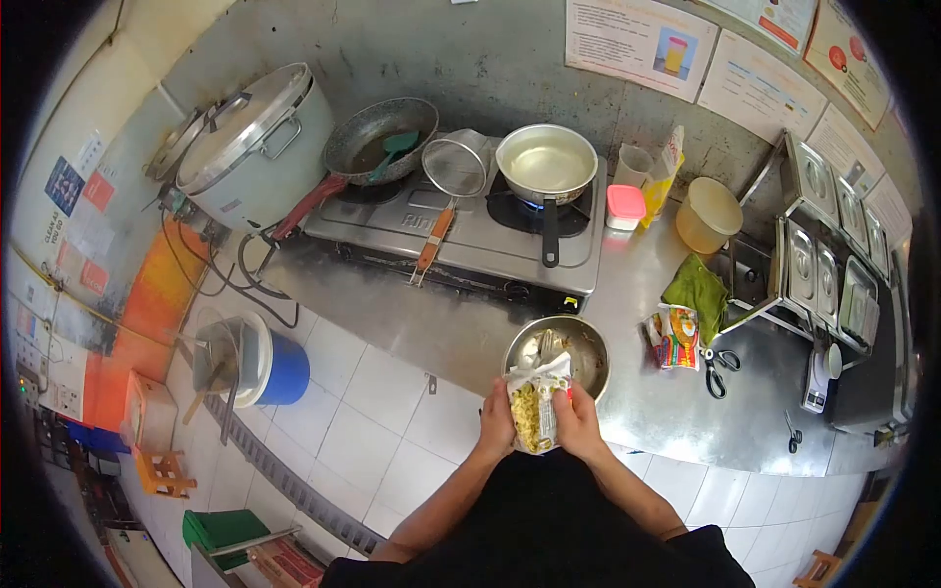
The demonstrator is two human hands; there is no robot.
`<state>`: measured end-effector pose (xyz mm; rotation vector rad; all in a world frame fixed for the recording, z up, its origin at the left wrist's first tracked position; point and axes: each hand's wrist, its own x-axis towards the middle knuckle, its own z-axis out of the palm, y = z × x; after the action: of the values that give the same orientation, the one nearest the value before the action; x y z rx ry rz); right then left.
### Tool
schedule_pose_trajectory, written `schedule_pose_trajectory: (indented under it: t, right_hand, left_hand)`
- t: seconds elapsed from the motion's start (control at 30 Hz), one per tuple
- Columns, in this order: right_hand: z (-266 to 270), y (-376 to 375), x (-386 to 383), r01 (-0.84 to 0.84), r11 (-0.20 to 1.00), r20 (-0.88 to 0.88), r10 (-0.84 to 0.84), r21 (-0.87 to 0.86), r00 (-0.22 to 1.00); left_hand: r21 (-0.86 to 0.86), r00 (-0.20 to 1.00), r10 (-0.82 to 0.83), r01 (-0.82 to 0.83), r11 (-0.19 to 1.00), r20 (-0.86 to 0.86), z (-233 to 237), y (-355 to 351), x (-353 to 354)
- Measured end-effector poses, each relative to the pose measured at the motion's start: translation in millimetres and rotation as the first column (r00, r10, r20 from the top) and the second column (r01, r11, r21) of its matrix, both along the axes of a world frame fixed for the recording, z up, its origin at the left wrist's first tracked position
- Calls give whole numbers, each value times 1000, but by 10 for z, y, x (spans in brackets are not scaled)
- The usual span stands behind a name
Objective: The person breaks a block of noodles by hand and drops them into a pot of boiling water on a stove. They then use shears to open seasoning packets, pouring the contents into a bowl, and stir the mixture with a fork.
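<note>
Between my two hands is an opened instant noodle packet (536, 404), its torn wrapper spread so the yellow noodle block shows. My left hand (497, 419) is closed on the packet's left side. On the other side my right hand (577, 423) grips it, thumb over the wrapper by a small silvery sachet. Just beyond the packet, a metal bowl (594, 358) sits at the counter's front edge, partly covered by the wrapper. Some scraps that I cannot make out lie inside it.
A pot (547, 162) of clear liquid stands over a blue flame; its handle points toward me. Left of it are a strainer (457, 165) and a frying pan (365, 147). To the right lie noodle packets (676, 336), a green cloth (698, 294) and scissors (719, 370).
</note>
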<state>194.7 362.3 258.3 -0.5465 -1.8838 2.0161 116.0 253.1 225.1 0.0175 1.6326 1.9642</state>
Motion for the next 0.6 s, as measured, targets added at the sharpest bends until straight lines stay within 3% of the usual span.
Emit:
schedule_pose_trajectory:
  t: [0.03, 0.07, 0.27, 0.33, 0.4, 0.43, 0.6]
  right_hand:
    - [-34, -10, -22, 10, 982, -45, -19, -190, 999]
    - [-56, -5, -48, 8, 982, -47, -18, -190, 999]
    - [-251, 73, -125, 14, 944, 51, 3, -330, 999]
    - [-201, 62, -139, 40, 855, 20, -34, -518, 999]
    - [-66, 60, -131, 76, 795, 61, -49, -602, 997]
    - [-20, 62, -127, 114, 725, 106, -57, -680, 993]
    - [-144, 179, -200, 135, 627, 151, -28, -767, 988]
  left_hand:
    - [115, 993, -13, 0, 993, 114, 50, 17, -8]
    - [229, 974, -41, -12, 973, 224, 79, 29, -20]
    - [298, 895, -115, -21, 954, 430, 326, 90, -124]
    - [330, 869, -157, -7, 944, 468, 320, 87, -146]
    - [507, 795, -323, 24, 862, 513, 297, 85, -163]
    - [507, 793, -327, 28, 862, 513, 316, 89, -160]
    - [427, 754, -265, -23, 904, 601, 509, 179, -170]
